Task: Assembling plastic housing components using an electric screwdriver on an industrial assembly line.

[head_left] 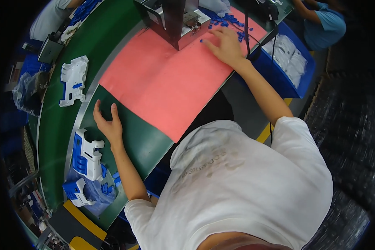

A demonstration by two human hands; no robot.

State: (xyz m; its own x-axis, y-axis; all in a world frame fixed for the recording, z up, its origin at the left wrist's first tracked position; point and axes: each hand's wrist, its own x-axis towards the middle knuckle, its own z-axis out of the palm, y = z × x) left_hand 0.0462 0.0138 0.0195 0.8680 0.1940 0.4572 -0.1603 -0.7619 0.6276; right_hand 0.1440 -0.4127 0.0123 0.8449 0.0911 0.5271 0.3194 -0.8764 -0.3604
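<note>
My right hand (226, 46) is over the far right of a pink mat (154, 83), fingers spread, beside a scatter of small blue plastic pieces (227, 18). One small blue piece (201, 41) lies by the tip of its thumb. My left hand (109, 125) is held open above the green table (139, 133), left of the mat, with nothing in it. The nearest things to it are a white and blue plastic housing (86, 156) and, on the green conveyor belt (56, 125), a white plastic shell (74, 81) with a blue piece inside.
A metal machine (191, 24) stands at the mat's far edge. Another white and blue housing (77, 191) sits near a clear bag (102, 196) with blue parts. A blue bin (310, 68) of bagged white items is at right. Other people (324, 25) work at far left and right.
</note>
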